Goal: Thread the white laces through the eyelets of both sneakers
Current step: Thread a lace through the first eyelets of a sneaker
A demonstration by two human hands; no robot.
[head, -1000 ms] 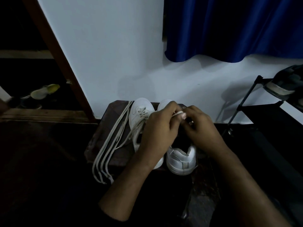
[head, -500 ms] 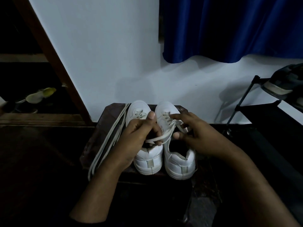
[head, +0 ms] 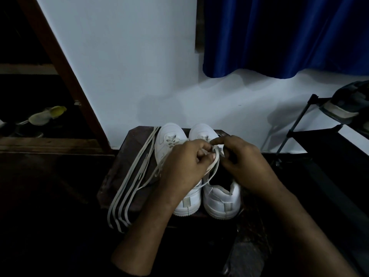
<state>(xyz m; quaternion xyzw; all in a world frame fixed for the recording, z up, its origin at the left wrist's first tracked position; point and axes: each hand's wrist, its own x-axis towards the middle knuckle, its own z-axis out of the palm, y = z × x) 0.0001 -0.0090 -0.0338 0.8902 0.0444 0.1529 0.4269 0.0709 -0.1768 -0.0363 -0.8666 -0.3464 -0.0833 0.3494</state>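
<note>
Head view: dark low table (head: 123, 162) against wall, raising work toward hands. Two white sneakers (head: 221, 198) side by side on it, heels nearest, eyelets facing up for access. Spare laces (head: 131, 180) draped over table's left edge, likely kept untangled. Left hand (head: 183, 164) and right hand (head: 243, 162) over right sneaker, fingers pinched together on its lace (head: 214, 166), seemingly guiding it toward an eyelet.

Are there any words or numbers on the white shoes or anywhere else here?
None can be read.
Left sneaker: no words show.
Right sneaker: small heel tab, too dim to tell if it is printed.
Dark shoe on the rack: too dim and blurred to read.
</note>
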